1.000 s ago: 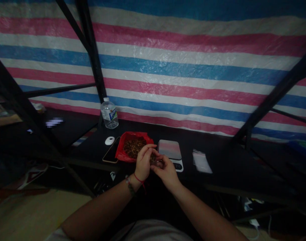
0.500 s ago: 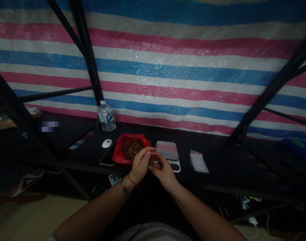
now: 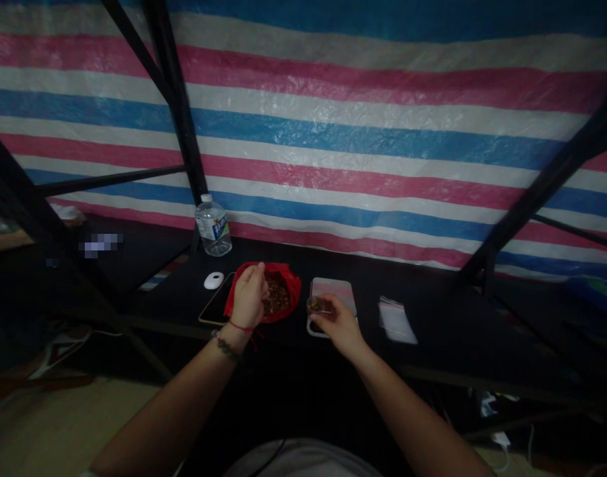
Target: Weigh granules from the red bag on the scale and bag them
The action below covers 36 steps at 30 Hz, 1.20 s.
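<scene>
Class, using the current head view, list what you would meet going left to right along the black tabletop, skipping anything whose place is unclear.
White oval object → red bag of brown bits → scale → translucent plastic bags. Bottle and phone share the oval object's span, so they are skipped.

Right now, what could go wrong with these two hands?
The small clear container in the right grip could tip, spilling onto the digital scale. The left grip, at the red plastic bag of brown bits, might tug it and scatter some onto the smartphone alongside.
</scene>
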Each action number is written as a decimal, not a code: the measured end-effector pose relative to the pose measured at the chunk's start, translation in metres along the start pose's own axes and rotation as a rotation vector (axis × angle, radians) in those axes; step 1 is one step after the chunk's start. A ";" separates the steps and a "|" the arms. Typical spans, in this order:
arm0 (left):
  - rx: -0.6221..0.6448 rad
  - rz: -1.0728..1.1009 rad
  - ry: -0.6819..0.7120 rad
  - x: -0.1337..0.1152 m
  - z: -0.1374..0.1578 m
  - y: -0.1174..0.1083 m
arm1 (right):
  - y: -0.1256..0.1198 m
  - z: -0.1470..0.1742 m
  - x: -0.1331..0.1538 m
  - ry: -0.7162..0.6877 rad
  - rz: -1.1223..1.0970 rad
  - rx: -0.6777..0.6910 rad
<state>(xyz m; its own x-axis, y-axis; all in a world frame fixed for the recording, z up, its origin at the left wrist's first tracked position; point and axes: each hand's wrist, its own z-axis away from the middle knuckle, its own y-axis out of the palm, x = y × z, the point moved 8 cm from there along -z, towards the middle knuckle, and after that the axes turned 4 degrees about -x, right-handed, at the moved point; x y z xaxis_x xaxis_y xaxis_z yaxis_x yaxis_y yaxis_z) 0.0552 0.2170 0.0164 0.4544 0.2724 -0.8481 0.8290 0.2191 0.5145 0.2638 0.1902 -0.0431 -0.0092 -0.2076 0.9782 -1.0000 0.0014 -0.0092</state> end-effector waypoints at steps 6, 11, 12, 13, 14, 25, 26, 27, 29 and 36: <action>0.186 -0.033 -0.354 0.029 0.004 0.008 | -0.025 -0.011 0.002 -0.085 0.157 -0.116; 0.310 -0.210 -0.393 0.049 0.019 0.021 | -0.026 -0.011 0.010 -0.130 0.271 -0.124; 0.352 -0.249 -0.363 0.049 0.021 0.027 | -0.025 -0.011 0.011 -0.129 0.287 -0.121; 0.396 -0.298 -0.316 0.048 0.023 0.034 | -0.024 -0.010 0.012 -0.126 0.306 -0.116; 0.437 -0.358 -0.246 0.046 0.024 0.042 | -0.024 -0.009 0.013 -0.121 0.329 -0.111; 0.744 -0.990 0.545 0.035 0.024 0.134 | -0.049 -0.019 0.014 -0.092 0.405 -0.148; 0.762 -1.008 0.571 0.038 0.025 0.139 | -0.052 -0.020 0.015 -0.092 0.408 -0.156; 0.780 -1.024 0.597 0.040 0.027 0.143 | -0.055 -0.021 0.016 -0.092 0.416 -0.159; 0.811 -1.044 0.642 0.043 0.030 0.149 | -0.058 -0.023 0.019 -0.094 0.438 -0.164; 0.846 -1.049 0.650 0.050 0.031 0.153 | -0.061 -0.026 0.020 -0.108 0.424 -0.187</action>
<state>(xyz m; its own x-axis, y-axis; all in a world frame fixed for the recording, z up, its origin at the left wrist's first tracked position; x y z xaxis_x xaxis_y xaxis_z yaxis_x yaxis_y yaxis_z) 0.2152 0.2352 0.0493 -0.4835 0.7474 -0.4556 0.7193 0.0427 -0.6934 0.3249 0.2111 -0.0172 -0.4264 -0.2509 0.8690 -0.8910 0.2818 -0.3558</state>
